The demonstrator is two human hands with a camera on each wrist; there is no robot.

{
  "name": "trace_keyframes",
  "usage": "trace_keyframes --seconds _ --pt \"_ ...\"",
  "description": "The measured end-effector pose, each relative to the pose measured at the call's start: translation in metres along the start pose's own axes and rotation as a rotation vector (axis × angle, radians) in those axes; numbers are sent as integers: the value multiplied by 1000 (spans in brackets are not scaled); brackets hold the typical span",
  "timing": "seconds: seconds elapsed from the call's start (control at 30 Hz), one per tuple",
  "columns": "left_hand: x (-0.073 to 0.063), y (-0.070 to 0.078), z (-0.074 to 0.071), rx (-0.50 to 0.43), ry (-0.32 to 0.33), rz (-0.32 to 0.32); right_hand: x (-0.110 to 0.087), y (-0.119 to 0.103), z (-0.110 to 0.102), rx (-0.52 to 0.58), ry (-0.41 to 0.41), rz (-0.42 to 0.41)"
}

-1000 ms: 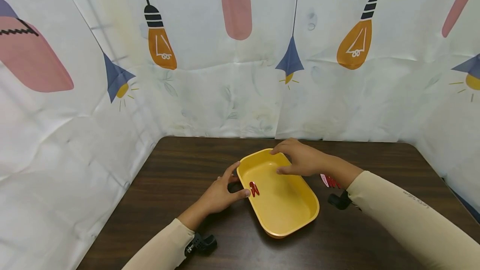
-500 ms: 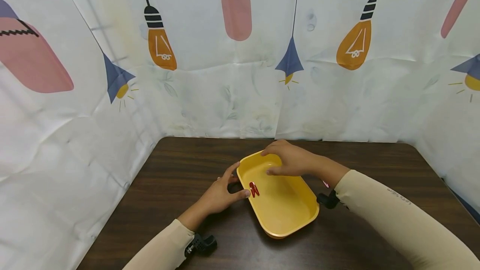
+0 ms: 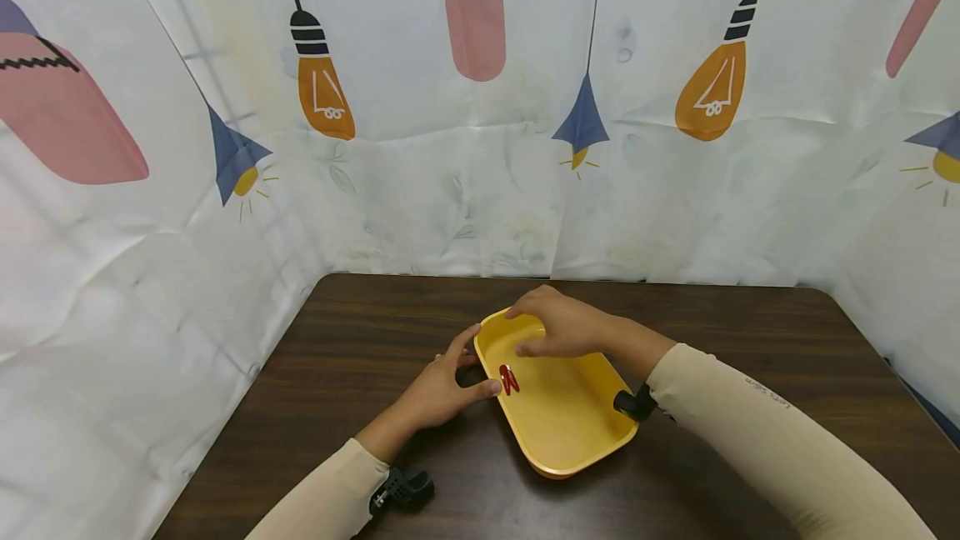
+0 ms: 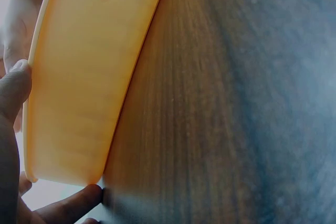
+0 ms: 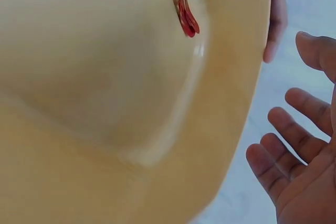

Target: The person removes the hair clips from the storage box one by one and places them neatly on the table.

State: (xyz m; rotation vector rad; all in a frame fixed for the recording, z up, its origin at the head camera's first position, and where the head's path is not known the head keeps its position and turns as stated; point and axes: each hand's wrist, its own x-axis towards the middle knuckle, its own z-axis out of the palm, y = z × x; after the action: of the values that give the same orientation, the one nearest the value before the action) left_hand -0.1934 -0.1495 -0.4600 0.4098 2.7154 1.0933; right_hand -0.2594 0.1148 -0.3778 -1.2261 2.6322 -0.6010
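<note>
A yellow plastic tray (image 3: 570, 407) sits at an angle on the table. Red snap hair clips (image 3: 508, 379) lie inside it near its left wall; the right wrist view shows the same red hair clips (image 5: 187, 13) close up. My left hand (image 3: 442, 390) is at the tray's far left corner, thumb on the rim and fingers extended along the outside. In the left wrist view one straight finger (image 4: 73, 205) reaches the tray's lower edge. Over the tray's far end hovers my right hand (image 3: 562, 323), fingers spread and loosely bent, nothing between them.
The tray stands on a dark wood-grain table (image 3: 375, 332). A white curtain (image 3: 420, 198) printed with lamps and bulbs hangs behind the table and along its sides. Each wrist wears a black camera, the right wrist camera (image 3: 635, 403) overlapping the tray's right rim.
My right hand has moved left over the tray's far end. Pink and red hair clips seen earlier on the table at right are now hidden by the right arm. The left hand stays put.
</note>
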Motion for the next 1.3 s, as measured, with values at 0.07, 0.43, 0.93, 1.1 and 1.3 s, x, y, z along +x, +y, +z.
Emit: trace_keyframes --seconds 0.07,0.43,0.93,1.1,1.3 --pt "-1 0 0 -1 1 6 3 0 3 0 -12 4" --pt "-2 1 0 -13 3 6 14 -4 25 -15 -91 35" --pt "-2 2 0 -28 20 23 21 -2 49 -94 -130 4" --pt "-2 2 -1 -27 19 27 22 0 54 -88 -133 12" --pt "-3 2 0 -24 19 31 23 1 59 -89 -141 18"
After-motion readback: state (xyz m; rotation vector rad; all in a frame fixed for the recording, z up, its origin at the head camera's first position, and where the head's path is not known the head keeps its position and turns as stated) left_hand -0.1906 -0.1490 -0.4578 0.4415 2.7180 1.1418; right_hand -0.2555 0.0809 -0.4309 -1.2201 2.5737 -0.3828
